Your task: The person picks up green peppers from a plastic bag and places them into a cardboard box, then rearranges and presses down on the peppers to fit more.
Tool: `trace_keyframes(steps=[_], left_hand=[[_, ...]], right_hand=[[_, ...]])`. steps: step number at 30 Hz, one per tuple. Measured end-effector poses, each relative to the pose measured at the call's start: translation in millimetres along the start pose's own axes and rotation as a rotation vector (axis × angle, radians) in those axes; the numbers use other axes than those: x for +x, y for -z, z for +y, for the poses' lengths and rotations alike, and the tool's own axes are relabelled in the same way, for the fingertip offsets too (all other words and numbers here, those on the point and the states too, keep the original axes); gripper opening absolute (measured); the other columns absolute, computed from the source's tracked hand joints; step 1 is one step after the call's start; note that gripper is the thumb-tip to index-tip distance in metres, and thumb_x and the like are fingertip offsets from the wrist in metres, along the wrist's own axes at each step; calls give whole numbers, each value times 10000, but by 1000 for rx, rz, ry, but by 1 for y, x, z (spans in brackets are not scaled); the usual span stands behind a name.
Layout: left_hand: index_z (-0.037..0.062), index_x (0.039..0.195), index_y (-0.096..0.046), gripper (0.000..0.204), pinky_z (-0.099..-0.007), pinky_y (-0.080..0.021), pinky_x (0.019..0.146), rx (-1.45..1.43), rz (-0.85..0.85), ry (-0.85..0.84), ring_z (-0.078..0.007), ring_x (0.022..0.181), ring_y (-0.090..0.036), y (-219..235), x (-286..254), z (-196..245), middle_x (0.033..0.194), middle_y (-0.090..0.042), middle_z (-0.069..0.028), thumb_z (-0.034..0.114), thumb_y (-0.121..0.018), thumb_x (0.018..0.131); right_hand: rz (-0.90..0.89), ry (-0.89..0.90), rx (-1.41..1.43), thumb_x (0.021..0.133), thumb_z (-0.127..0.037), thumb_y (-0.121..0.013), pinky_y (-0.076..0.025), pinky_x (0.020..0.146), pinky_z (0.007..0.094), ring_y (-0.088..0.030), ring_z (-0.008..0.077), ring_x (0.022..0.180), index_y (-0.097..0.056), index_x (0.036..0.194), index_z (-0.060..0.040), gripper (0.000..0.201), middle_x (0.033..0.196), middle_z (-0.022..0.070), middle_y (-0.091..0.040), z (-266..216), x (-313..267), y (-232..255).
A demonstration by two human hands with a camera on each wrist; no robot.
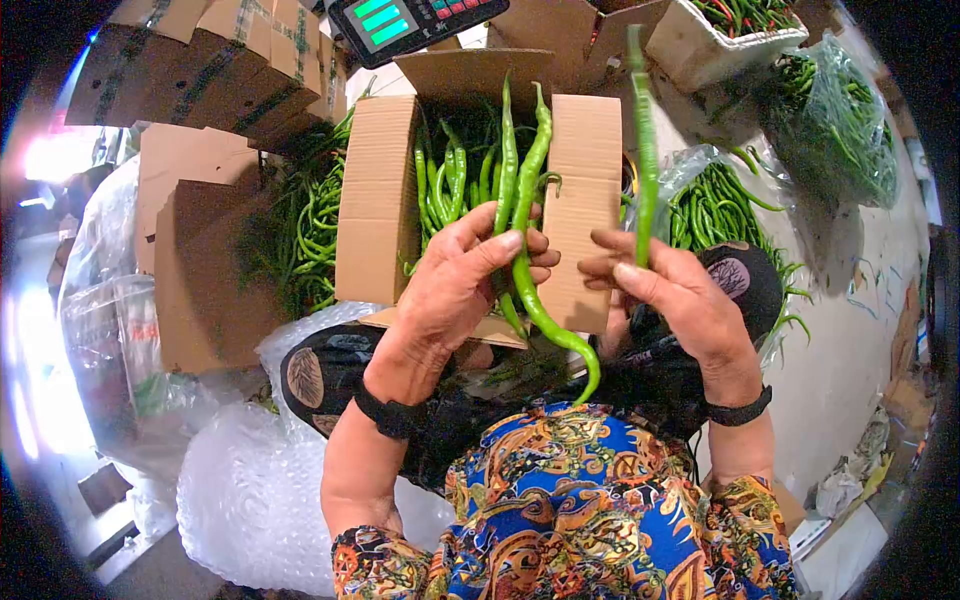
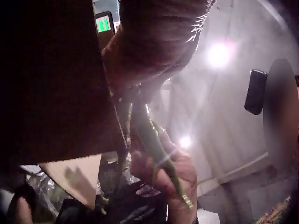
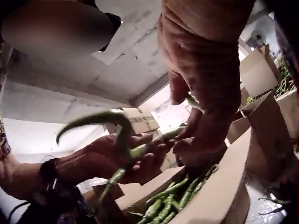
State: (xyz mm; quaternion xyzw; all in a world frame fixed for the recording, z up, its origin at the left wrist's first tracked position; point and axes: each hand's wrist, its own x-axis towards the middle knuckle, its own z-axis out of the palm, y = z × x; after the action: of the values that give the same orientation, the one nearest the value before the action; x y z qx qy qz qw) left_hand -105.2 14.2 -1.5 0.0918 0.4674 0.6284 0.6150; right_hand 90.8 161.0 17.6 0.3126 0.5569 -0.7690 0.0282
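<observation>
My left hand (image 1: 445, 275) holds two long green chili peppers side by side in the head view. One chili pepper (image 1: 545, 318) curls at its lower end; a straighter chili pepper (image 1: 508, 165) lies to its left. My right hand (image 1: 690, 305) pinches a third chili pepper (image 1: 647, 160) upright between thumb and fingers, its upper part blurred. Both hands are over the near side of an open cardboard box (image 1: 380, 190) with green chili peppers (image 1: 445, 185) inside. In the right wrist view, the curled chili pepper (image 3: 122, 135) crosses the left palm.
A green chili heap (image 1: 315, 230) lies left of the box; a plastic bag of chilies (image 1: 720, 205) sits right. A lit digital scale (image 1: 385, 25), foam box (image 1: 740, 45) and bagged chilies (image 1: 840, 130) stand farther back. Bubble wrap (image 1: 250, 500) is at lower left, stacked cartons (image 1: 200, 70) at upper left.
</observation>
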Motion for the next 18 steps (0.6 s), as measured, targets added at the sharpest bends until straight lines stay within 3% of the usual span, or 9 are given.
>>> trace_keyframes(steps=[2, 5, 6, 7, 10, 11, 14, 16, 18], left_hand=[[-27, 1226, -482, 349, -342, -528, 873, -10, -29, -59, -230, 997, -629, 3, 3, -1, 1073, -612, -138, 126, -577, 927], [-23, 1250, -460, 374, -349, -519, 893, -45, -35, -76, -231, 1026, -617, 1, 5, -5, 1103, -604, -142, 123, -577, 925], [-23, 1250, -460, 374, -349, -519, 893, -44, -35, -76, -231, 1026, -617, 0, 6, -7, 1103, -604, -142, 123, -577, 925], [-10, 1286, -444, 425, -370, -525, 891, -85, -35, -69, -251, 1031, -622, 0, 8, -11, 1128, -607, -144, 135, -598, 917], [4, 1320, -423, 488, -388, -528, 893, -12, -20, -60, -263, 1042, -626, -12, 7, -12, 1163, -610, -148, 144, -628, 900], [6, 1319, -420, 500, -385, -526, 897, 98, -1, -55, -256, 1048, -625, -17, 5, -12, 1172, -610, -149, 143, -639, 892], [4, 1295, -441, 486, -349, -533, 852, 101, 8, -5, -214, 972, -640, -17, 6, -16, 1121, -624, -127, 120, -650, 871], [5, 1291, -446, 481, -343, -535, 842, 74, 4, -16, -211, 951, -643, -14, 8, -14, 1109, -626, -124, 122, -650, 871], [-14, 1261, -453, 414, -330, -532, 823, 150, 64, -64, -203, 929, -645, -14, 8, -1, 1065, -636, -135, 95, -619, 897]], right_hand=[[-88, 11, -53, 955, -208, -508, -519, 772, 299, -635, 174, 948, -452, 1350, 27, 463, 1122, 132, -655, 7, -1, -5], [-151, 13, -288, 942, -186, -514, -519, 740, 324, -648, 171, 859, -480, 1328, 0, 429, 1021, 131, -677, 7, 1, -13], [-163, -7, -347, 915, -189, -532, -510, 736, 360, -662, 227, 846, -521, 1288, -51, 398, 945, 152, -679, 8, 1, -18], [-162, -5, -346, 915, -189, -532, -510, 736, 360, -662, 227, 846, -521, 1288, -51, 398, 945, 152, -679, 11, 2, -21], [-87, 323, -611, 897, -299, -540, -438, 809, 423, -620, 355, 941, -566, 1215, -111, 370, 962, 177, -664, 46, 10, -29], [-193, 181, -609, 902, -321, -534, -413, 824, 444, -612, 348, 948, -563, 1221, -117, 380, 963, 171, -664, 44, 11, -29], [-213, 91, -647, 906, -311, -525, -416, 826, 433, -609, 342, 934, -557, 1238, -110, 389, 948, 166, -660, 43, 13, -35], [-318, 194, -510, 957, -143, -519, -511, 731, 291, -633, 127, 857, -527, 1233, -5, 309, 951, 65, -652, 40, 18, -32], [-320, 186, -436, 957, -141, -519, -500, 791, 284, -614, 120, 923, -511, 1261, 3, 337, 1000, 68, -644, 41, 20, -32]])
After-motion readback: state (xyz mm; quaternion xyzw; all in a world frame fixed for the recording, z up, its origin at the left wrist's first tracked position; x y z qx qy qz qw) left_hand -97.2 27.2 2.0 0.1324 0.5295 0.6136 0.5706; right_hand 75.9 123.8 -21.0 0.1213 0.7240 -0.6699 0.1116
